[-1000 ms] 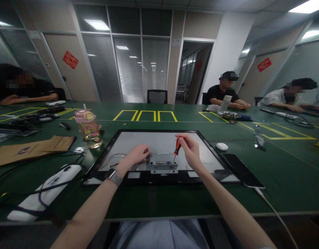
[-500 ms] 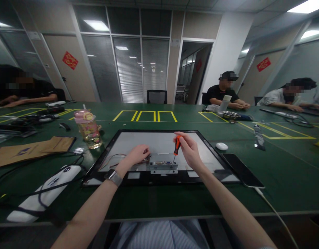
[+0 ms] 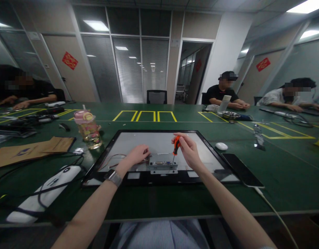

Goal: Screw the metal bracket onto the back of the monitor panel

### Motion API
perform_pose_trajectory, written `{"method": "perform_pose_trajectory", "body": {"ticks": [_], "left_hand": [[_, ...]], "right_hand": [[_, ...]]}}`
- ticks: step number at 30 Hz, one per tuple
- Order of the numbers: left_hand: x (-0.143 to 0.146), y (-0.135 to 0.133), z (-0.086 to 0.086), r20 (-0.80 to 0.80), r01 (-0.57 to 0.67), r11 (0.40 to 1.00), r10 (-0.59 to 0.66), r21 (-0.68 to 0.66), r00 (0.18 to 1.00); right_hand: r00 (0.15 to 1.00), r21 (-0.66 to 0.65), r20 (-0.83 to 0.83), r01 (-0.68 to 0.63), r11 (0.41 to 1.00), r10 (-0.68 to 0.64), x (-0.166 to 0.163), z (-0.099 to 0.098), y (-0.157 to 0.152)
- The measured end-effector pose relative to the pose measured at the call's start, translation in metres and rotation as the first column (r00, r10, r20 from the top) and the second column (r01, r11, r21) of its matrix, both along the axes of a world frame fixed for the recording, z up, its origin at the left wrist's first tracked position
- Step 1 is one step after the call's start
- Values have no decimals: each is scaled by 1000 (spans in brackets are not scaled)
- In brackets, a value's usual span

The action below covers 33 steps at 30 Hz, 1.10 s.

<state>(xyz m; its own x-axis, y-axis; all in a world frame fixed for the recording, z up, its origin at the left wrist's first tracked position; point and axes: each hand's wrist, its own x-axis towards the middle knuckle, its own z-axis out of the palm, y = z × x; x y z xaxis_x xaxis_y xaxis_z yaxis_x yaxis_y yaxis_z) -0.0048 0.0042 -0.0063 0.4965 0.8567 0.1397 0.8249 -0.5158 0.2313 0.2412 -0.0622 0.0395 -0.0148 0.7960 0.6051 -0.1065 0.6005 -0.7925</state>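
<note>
My right hand [image 3: 188, 148] is closed on the orange and black handle of a screwdriver [image 3: 176, 145]. The shaft points down, and its tip meets the right part of a silver metal bracket [image 3: 163, 166] with connector ports along its front. That bracket lies near the front edge of a flat, black-framed display panel [image 3: 206, 152]. Beside the bracket's left end is my left hand [image 3: 138, 154], its fingers curled; what they grip, if anything, is hidden. Thin cables [image 3: 113, 157] run out on the panel left of this hand.
Left of the panel are a drink bottle [image 3: 88, 129], a paper bag [image 3: 32, 150] and a white power strip [image 3: 46, 193] with black cords. To the right lie a phone [image 3: 242, 170] on a cable and a white earbud case [image 3: 221, 146]. Three people sit across the table.
My right hand and the screwdriver handle have shifted very slightly left. My left hand keeps its place. At the far left, another person's hands have moved a little.
</note>
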Motion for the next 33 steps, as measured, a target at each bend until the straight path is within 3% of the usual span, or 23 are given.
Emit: {"method": "perform_pose_trajectory", "body": {"ticks": [10,27,33], "left_hand": [[1,-4,5,0,-2,1000,2,-15,1000],[2,-4,4,-1,-9,1000,9,-6,1000],[2,-5,5,-3,-11,1000,11,-12,1000]], "right_hand": [[994,26,29,101,995,-102,2,-2,1],[993,-73,-16,114,991,-115,2,-5,6],[983,-51,-25,180,982,-182,2,-3,4]]}}
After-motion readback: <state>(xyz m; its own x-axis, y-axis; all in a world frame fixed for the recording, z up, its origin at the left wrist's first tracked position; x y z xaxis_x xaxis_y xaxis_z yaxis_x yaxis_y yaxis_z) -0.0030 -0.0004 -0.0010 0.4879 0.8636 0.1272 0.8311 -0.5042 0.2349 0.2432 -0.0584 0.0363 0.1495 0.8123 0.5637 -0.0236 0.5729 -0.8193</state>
